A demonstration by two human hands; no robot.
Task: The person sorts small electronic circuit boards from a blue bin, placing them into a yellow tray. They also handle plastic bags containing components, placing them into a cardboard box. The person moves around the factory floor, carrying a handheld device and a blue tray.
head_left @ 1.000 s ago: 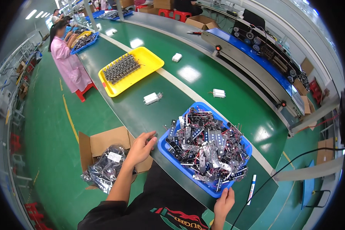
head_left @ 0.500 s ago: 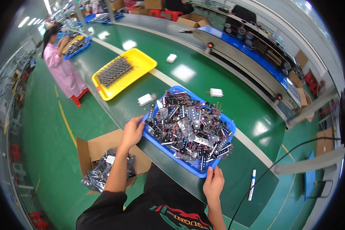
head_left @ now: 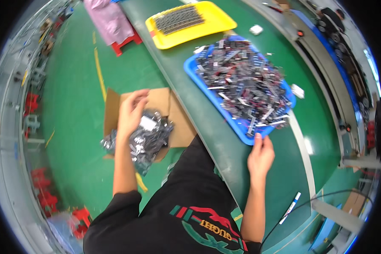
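Observation:
Heaped with small black parts and red wires (head_left: 241, 80), a blue tray (head_left: 238, 131) lies on the green bench. At its near corner my right hand (head_left: 260, 158) pinches the rim, fingertips on the edge. My left hand (head_left: 132, 113) is off the tray, raised above a cardboard box (head_left: 157, 100) left of the bench. Its fingers are curved and loosely apart, with nothing seen in them. Inside the box lie dark parts in clear, shiny plastic bags (head_left: 150, 139), one with a white label. The bags partly spill over the box's near edge.
A yellow tray (head_left: 218, 21) with rows of grey metal parts sits farther up the bench (head_left: 186, 106). A marker (head_left: 290, 208) and a black cable lie at the near right. Small white pieces (head_left: 297, 91) rest beyond the blue tray. A person in pink sits on a red stool (head_left: 127, 42).
My left hand has let go of the blue tray's left side and moved over the box. My right hand stays at the tray's near corner. The view has swung left and down.

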